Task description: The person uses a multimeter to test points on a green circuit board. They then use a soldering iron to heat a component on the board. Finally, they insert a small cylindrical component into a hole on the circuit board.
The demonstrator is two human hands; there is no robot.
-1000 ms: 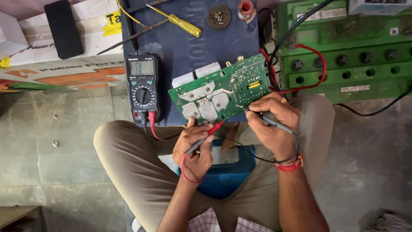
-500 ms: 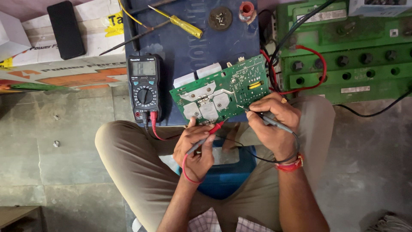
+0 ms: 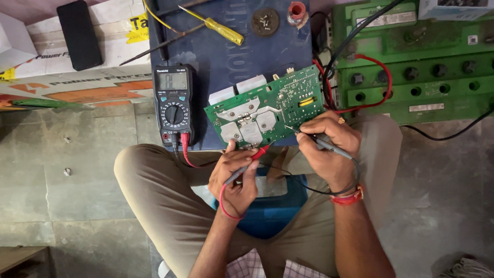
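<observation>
A green circuit board lies tilted on a dark blue box top, solder side up. My left hand holds the red probe, its tip at the board's near edge. With my right hand I grip the black probe, whose tip touches the board's lower right part. Left of the board stands a black multimeter with red and black leads plugged in.
A yellow-handled screwdriver and a small dish of screws lie on the blue box. A green battery with a red wire sits at the right. A black phone rests on cardboard boxes at the left. My knees frame a blue stool.
Both hands and probes stay at nearly the same spots on the board; only the view has shifted slightly.
</observation>
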